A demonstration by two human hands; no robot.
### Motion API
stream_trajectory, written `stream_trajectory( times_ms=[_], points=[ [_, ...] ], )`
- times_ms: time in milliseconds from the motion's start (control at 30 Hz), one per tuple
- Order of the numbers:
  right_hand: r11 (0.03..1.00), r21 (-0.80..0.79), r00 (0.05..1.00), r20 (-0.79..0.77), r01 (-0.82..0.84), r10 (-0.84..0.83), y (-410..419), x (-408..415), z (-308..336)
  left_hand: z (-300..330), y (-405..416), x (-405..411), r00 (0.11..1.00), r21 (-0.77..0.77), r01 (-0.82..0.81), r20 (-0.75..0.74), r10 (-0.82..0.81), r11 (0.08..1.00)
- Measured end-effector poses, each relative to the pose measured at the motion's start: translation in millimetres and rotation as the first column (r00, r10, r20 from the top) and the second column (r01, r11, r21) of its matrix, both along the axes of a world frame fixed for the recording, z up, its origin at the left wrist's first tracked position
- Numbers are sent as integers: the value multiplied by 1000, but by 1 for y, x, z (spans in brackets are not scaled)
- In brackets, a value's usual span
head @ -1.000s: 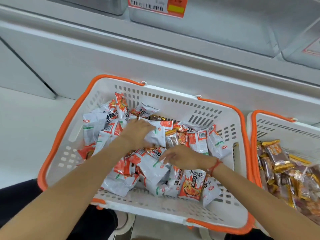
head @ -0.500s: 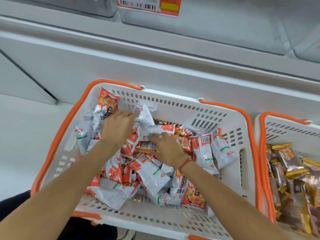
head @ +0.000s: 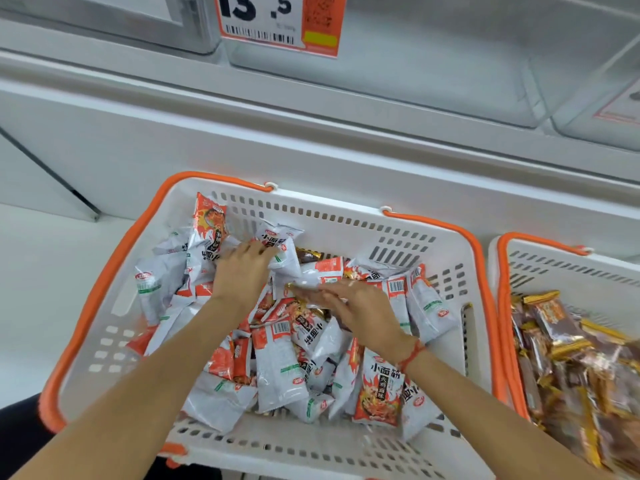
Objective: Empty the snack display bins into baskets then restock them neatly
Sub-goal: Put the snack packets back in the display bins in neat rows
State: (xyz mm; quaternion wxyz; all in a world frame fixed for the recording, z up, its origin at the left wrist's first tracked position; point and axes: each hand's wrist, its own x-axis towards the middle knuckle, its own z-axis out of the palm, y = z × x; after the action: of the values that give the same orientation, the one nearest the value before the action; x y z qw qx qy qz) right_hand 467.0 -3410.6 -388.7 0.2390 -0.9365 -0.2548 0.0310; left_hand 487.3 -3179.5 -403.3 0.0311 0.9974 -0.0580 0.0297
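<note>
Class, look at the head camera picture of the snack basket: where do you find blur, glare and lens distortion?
Head view: the right hand and the packet under its fingers are smeared by motion; the left hand is sharper. The white snack packets carry soft glare from even overhead light, with faint shadows. Wide-angle bending curves the shelf edge and the basket rim.

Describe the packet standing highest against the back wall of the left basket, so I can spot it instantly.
Start at the white basket with orange handles holding the white-and-orange snack packets. Go to its far left corner, just beyond the left hand. There the upright packet leans on the slotted wall, showing its orange front, while its neighbours lie flat.
</note>
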Motion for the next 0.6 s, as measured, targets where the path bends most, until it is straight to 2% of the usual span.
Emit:
stream_trajectory(
  times_ms=[67, 100, 167, 233, 300, 367, 400, 433, 500, 533, 567, 600],
  points=[
    [944, 177, 958, -132, 277, -256, -24, -5, 17, 3, -10, 0, 999, -75, 5, 40, -2, 997],
    [908, 197, 923, -189, 371, -336, -37, -7, 23, 6, -18, 0, 998, -135, 16, 55, -9, 991],
    [863, 159, 871, -204, 479, -446, -60, -8, 35, 13, -39, 2, 998, -291, 67, 13, -66, 954],
    [847, 105, 847, -177, 522, -500, -74, -7, 47, 11, -64, 6, 971, -430, 129, -130, -203, 894],
    [867, 79, 864, -166, 492, -475, -79, -4, 58, 3, -90, 6, 869, -377, 289, -281, -407, 880],
    [890, 56, 884, -165, 452, -438, -82, -3, 63, -5, -111, 4, 768, -176, 484, -383, -513, 857],
    [890, 58, 883, -173, 451, -436, -83, -4, 64, -6, -118, 3, 756, -63, 529, -419, -503, 846],
    [882, 69, 875, -183, 467, -449, -85, -4, 64, -7, -123, 2, 773, 26, 535, -419, -476, 845],
    [821, 155, 826, -245, 550, -507, -89, -2, 63, -9, -125, 2, 821, 77, 482, -386, -420, 873],
    [760, 224, 782, -326, 610, -532, -90, -2, 62, -7, -122, 1, 840, 41, 440, -371, -395, 897],
    [686, 290, 731, -429, 668, -530, -90, -2, 62, -8, -114, 1, 864, -66, 353, -360, -352, 933],
    [609, 336, 676, -544, 719, -497, -87, -3, 62, -5, -105, 0, 888, -247, 211, -356, -291, 946]
  ],
)
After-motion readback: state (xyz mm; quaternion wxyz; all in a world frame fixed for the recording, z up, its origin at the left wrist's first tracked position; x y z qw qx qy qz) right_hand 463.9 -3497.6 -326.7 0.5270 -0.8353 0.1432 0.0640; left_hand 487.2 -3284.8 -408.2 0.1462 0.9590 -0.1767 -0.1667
